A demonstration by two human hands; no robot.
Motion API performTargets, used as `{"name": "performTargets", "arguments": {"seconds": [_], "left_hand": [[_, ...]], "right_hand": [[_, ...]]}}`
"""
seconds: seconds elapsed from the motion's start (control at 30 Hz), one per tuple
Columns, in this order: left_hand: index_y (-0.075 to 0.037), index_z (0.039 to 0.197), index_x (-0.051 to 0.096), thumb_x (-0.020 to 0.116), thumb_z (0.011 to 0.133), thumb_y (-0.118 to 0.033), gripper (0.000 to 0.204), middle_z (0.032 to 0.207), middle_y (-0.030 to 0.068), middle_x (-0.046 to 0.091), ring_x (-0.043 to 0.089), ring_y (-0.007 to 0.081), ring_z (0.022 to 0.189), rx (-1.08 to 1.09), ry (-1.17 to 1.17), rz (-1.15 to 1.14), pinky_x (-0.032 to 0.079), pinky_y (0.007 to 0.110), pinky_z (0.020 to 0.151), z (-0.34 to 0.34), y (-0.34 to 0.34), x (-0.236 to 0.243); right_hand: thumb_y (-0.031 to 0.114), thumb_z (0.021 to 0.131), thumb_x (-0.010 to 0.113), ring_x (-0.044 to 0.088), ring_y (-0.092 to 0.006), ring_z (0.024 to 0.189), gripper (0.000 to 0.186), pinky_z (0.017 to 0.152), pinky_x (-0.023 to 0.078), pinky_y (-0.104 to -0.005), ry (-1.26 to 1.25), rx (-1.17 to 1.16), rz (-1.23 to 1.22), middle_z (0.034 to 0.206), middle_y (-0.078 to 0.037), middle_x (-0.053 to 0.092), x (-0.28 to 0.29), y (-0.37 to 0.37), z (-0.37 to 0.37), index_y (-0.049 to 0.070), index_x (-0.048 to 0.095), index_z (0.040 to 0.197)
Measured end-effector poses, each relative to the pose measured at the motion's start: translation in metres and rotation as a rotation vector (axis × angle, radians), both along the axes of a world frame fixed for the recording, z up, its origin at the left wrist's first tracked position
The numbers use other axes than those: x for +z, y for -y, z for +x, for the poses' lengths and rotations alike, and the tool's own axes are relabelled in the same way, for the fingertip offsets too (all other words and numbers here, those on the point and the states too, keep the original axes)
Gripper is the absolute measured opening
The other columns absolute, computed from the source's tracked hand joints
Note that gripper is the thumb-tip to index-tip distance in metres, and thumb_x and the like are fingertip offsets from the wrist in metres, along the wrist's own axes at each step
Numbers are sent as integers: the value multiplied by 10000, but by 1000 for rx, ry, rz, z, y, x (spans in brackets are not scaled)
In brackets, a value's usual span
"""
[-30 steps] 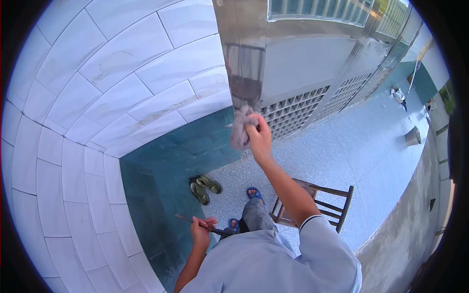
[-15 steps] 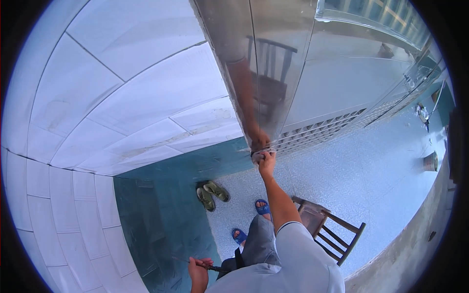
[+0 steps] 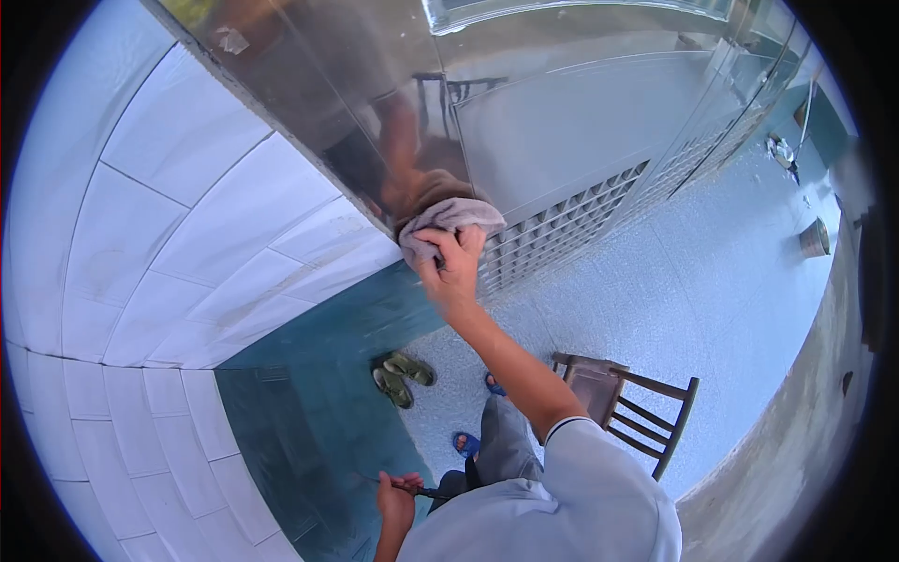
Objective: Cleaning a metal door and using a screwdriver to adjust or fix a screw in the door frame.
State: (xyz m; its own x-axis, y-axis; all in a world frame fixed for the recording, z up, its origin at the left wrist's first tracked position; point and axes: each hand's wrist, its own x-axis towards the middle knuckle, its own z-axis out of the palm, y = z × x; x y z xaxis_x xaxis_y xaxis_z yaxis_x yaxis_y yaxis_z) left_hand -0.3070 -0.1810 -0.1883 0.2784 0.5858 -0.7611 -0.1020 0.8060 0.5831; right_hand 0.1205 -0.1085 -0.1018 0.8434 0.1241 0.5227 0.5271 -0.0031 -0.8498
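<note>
Crumpled mauve-grey cloth (image 3: 451,214), loosely bunched

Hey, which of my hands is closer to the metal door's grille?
Right. Your right hand holds a gray cloth just beside the left end of the grille; your left hand is low near your waist, farther from it.

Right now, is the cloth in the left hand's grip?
No, the grey cloth is bunched in the grip of the right hand, at the shiny metal.

Left of the chair (image 3: 594,386): shoes (image 3: 409,368). Ahead-left of it: cloth (image 3: 468,212) against door (image 3: 571,122). Ahead-right of it: bucket (image 3: 814,240).
</note>
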Motion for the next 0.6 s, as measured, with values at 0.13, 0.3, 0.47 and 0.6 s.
{"name": "performTargets", "arguments": {"seconds": [0.13,0.3,0.47,0.6], "left_hand": [[-44,782,487,351,987,-430,458,840,255,621,610,359,759,-63,-38,72,488,468,759,9,-7,10],[-49,768,496,357,982,-442,468,829,258,625,601,356,753,-47,-59,134,484,482,776,3,-9,7],[-64,719,505,360,972,-467,497,836,234,636,593,364,784,170,5,-91,461,509,812,-10,-23,-9],[-75,703,517,348,972,-470,507,847,218,644,591,365,809,223,11,-195,454,515,816,3,-39,-20]], "right_hand": [[61,660,692,431,-356,972,240,857,346,-430,319,-60,-150,961,-129,460,-33,-3,17,110,635,888],[65,694,605,475,-375,920,212,830,385,-476,-191,-450,-341,985,-183,488,-187,57,94,40,554,899],[69,749,525,535,-209,713,135,641,452,-356,-810,-192,-172,803,-82,530,-236,88,95,23,533,875],[45,782,487,495,-100,667,142,571,409,-252,-1024,-4,471,790,-7,518,-153,84,77,69,529,915]]}}
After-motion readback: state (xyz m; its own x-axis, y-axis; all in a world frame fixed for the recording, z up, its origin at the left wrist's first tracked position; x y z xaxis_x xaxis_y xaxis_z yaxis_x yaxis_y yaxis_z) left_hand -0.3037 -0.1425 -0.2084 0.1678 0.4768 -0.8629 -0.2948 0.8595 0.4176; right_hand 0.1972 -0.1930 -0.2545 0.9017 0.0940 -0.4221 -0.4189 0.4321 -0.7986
